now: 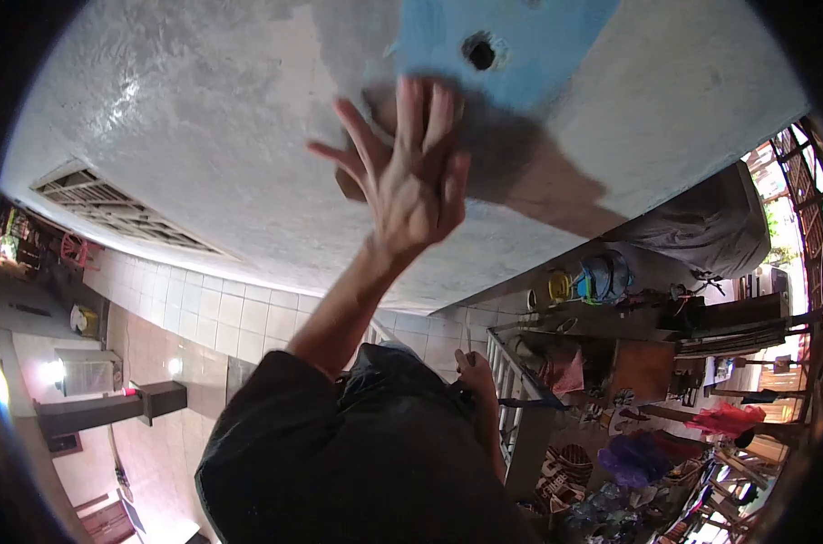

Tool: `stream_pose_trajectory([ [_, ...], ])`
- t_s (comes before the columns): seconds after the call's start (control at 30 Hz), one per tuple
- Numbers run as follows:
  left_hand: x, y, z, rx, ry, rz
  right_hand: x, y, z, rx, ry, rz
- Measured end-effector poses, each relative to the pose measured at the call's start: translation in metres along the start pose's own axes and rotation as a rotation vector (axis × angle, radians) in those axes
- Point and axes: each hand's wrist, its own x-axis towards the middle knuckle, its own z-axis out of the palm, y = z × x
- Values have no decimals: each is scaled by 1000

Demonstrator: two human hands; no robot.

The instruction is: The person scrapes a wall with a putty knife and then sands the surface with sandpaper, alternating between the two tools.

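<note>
My left hand point(409, 177) is raised against the grey plastered wall point(221, 118), back towards me, fingers spread. Beneath its palm and fingers shows a brownish flat patch point(349, 185), perhaps a sheet; its outline merges with the shadow. Just above and right of my fingertips, a blue painted area point(547, 50) surrounds a dark hole point(478, 51). Low beside my body, my right hand point(475, 372) is closed around something small and partly hidden, with a thin pale part sticking up, near a whitish metal rail point(505, 363).
A slatted vent point(121, 207) is set in the wall at left. Tiled floor point(239, 317) lies far below. At lower right are a brown board point(642, 367), a purple bag point(633, 460) and scattered clutter. A dark covered object point(701, 222) stands at right.
</note>
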Motion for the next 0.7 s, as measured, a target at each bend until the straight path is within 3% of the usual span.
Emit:
stream_pose_trajectory([
  [0.03,22,1,-7,11,76,31,-2,-1,0,23,-6,58],
  [0.2,-11,17,-1,-107,-34,-81,-11,-22,-5,-15,-16,20],
  [0.33,12,5,-8,78,-84,76,-10,-16,-2,-27,5,35],
  [0.43,22,15,-15,-13,-92,-10,-17,-29,-3,21,-7,121],
  [0.57,-26,18,-10,7,-176,-105,-9,-14,-2,-62,16,-1],
  [0.67,39,4,-15,-19,66,-20,-13,-18,-5,-25,18,54],
  [0.7,54,14,-20,-108,23,-66,-12,-21,-5,-18,7,73],
])
